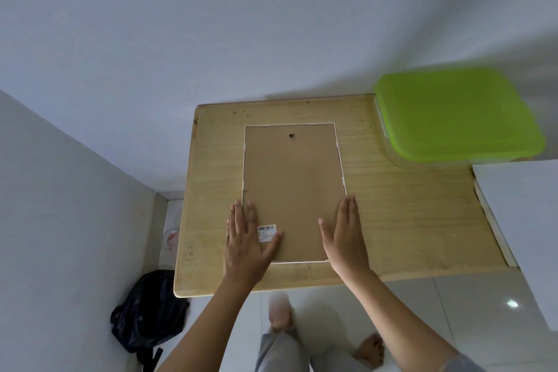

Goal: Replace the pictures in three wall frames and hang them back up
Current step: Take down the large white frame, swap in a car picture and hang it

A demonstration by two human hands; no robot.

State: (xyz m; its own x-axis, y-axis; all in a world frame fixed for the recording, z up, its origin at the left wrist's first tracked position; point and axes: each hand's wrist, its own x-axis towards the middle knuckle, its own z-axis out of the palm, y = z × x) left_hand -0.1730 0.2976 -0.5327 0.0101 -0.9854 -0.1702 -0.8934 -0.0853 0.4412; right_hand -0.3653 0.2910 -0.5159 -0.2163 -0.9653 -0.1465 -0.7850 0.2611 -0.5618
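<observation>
Frame [293, 190] face-down on table [407, 220], backing still clipped in. Left hand [247, 238] and right hand [344, 235] flat, fingers spread, pressing near corners, gripping nothing. Picture swap, rehanging apparently still ahead.

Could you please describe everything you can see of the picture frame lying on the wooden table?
The thin white-edged rectangular picture frame lies face down, flat on the light wooden table, showing its brown fibreboard backing. A small dark hanger sits near the far edge, white tabs line the rim, and a white barcode sticker is near the left corner closest to the person. The open left hand and right hand rest flat on its near corners.
</observation>
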